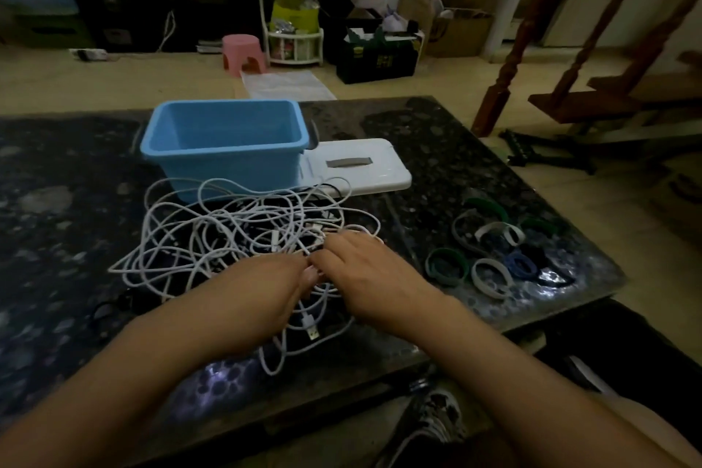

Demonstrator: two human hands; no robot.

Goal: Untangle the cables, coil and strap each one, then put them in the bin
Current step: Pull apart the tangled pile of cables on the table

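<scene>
Both forearms enter from the lower edge and meet at the centre of the view. My left hand (277, 279), coming from 7 o'clock, lies palm-down on the near part of the cable tangle (235, 239); its fingertips are tucked in among the strands at the point where the two hands meet, and I cannot tell whether they pinch a cable or only press on it. My right hand (364, 266), coming from 5 o'clock, rests on the right edge of the same tangle with its fingers (342, 243) spread and bent slightly downward over the white loops; whether a strand is caught under them is hidden.

Tangle: white cables in loose overlapping loops, with darker strands among them, on the dark speckled table (57, 239). A white cable with a metal USB plug (313, 334) trails out toward 6 o'clock between my wrists.

Blue bin (228, 141): at 12 o'clock from the tangle, upright, open side up, its front wall touching the farthest loops. White lid (361, 167): flat on the table, just beside the bin at 1 o'clock from the tangle.

Straps (494, 251): a scatter of curled green, white, blue and dark bands at 3 o'clock from my right hand, apart from the cables. One dark loop (108, 310) lies at 9 o'clock from my left forearm.
</scene>
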